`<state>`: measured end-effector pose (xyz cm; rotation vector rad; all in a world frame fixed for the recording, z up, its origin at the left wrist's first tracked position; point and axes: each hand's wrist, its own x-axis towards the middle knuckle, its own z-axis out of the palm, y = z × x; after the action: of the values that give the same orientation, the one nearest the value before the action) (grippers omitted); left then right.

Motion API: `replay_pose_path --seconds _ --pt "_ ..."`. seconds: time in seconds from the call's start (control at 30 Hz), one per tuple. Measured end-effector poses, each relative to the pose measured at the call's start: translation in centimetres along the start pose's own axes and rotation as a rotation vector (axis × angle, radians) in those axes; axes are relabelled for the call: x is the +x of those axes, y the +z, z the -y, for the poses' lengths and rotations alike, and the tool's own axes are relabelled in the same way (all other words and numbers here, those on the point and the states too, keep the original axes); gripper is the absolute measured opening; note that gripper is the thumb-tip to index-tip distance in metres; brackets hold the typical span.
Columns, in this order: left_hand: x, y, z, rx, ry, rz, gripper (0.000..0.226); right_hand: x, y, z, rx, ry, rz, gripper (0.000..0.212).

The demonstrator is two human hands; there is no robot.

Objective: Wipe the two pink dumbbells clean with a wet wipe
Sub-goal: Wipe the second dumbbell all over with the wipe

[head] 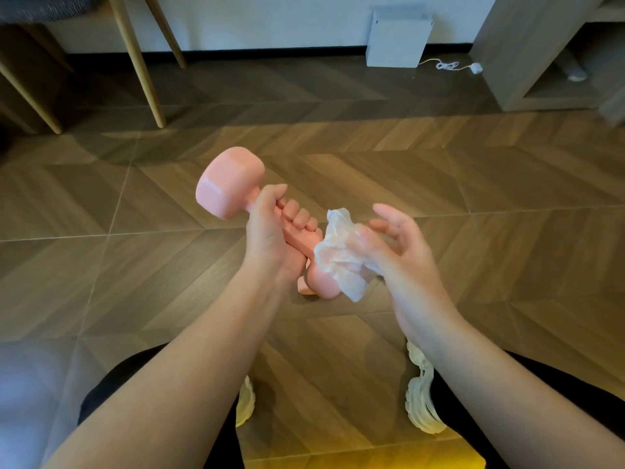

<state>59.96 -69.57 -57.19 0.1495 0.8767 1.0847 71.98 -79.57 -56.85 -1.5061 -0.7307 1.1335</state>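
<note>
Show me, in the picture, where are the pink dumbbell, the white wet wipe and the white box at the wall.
pink dumbbell with square heads [230, 182]: head view, on its upper head.
thin white wet wipe [338, 253]: head view, on its crumpled middle.
flat white box [397, 37]: head view, on its front face.

1. Legible texts, labels, brands, numbers, signs: none can be read on any surface in view.
</note>
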Motion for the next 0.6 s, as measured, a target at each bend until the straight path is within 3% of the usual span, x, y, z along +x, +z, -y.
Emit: replay_pose_path --seconds 0.07,0.17,0.33,0.53,0.6 --pt "0.0 0.1 0.1 0.034 0.013 0.060 0.036 0.7 -0.5 0.3 0.133 0.365 0.254 0.069" --pt "0.1 0.2 0.2 0.075 0.001 0.123 0.036 0.8 -0.9 -0.4 0.188 0.536 0.536 0.065" --pt "0.1 0.4 -0.3 0.105 0.021 0.152 0.040 1.0 -1.4 -1.0 0.352 0.423 0.605 0.051" --pt "-0.2 0.5 -0.1 0.071 0.020 0.115 0.042 0.6 0.3 -1.5 0.274 0.416 0.417 0.060" --pt "-0.2 0.6 -0.3 0.083 0.041 0.113 0.041 0.8 0.1 -1.3 0.305 0.416 0.453 0.058"
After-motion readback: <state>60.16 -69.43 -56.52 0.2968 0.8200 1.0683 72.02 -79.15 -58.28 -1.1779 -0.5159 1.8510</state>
